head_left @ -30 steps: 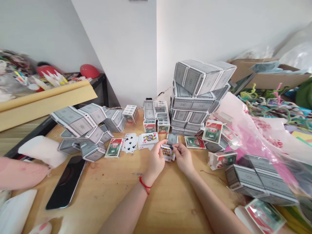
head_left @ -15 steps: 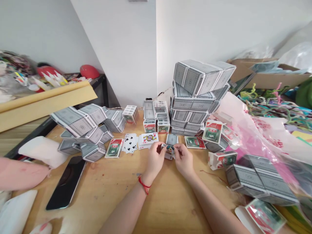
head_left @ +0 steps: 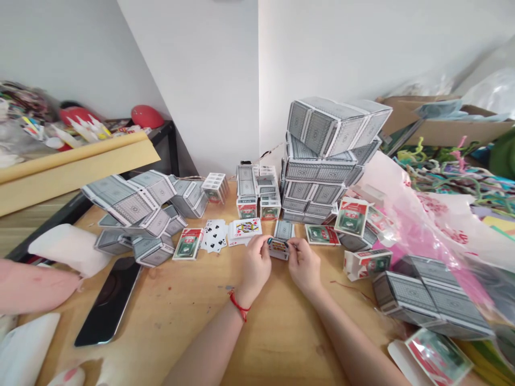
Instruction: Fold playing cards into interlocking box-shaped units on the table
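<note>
Between my two hands, just above the wooden table (head_left: 193,321), a playing card (head_left: 279,246) is pinched and slightly bowed. My left hand (head_left: 257,264), with a red string on its wrist, grips the card's left end. The right end sits between the fingertips of my right hand (head_left: 304,262). Behind my hands a small pile of face-down cards (head_left: 284,230) lies on the table. To the left are a face-up pile with a queen on top (head_left: 246,228) and some spade cards (head_left: 214,236). Whether more than one card is held, I cannot make out.
Tall stacked card-covered blocks (head_left: 322,161) rise behind my right hand, and more blocks (head_left: 137,209) stand at left. Card boxes (head_left: 188,244) flank the piles. A phone (head_left: 108,300) lies at left. Pink plastic wrapping (head_left: 406,198) and another block pair (head_left: 426,300) are at right.
The card between my hands has turned so that more of its printed face shows. My fingers have shifted slightly on its ends; both hands stay at nearly the same place.
</note>
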`<state>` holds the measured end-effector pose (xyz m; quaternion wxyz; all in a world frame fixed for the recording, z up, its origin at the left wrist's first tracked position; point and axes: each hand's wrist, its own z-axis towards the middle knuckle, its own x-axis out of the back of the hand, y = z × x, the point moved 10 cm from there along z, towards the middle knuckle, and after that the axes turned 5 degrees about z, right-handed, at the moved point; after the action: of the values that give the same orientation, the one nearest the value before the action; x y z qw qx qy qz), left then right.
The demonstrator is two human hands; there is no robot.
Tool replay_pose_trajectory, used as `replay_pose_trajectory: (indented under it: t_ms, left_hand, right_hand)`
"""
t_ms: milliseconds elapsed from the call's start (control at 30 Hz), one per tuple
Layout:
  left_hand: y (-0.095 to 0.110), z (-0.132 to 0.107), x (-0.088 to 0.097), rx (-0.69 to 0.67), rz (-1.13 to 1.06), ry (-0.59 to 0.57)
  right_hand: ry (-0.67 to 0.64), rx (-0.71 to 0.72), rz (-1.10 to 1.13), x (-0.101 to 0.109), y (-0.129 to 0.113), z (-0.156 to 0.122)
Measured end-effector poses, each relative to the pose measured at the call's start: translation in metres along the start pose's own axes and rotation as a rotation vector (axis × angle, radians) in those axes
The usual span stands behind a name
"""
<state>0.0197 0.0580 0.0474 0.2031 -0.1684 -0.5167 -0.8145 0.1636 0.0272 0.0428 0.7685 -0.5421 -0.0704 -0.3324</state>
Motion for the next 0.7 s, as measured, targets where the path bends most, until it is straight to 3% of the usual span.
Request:
replay_pose_trajectory:
  t_ms: [300, 700]
  left_hand:
    - [0.017, -0.003, 0.000, -0.134, 0.029, -0.030]
    - [0.007, 0.001, 0.007, -0.055, -0.024, 0.058]
  right_hand:
    - [-0.024, -0.082, 0.154, -0.001, 0.008, 0.003]
    - [-0.146, -0.112, 0.277, -0.018, 0.008, -0.002]
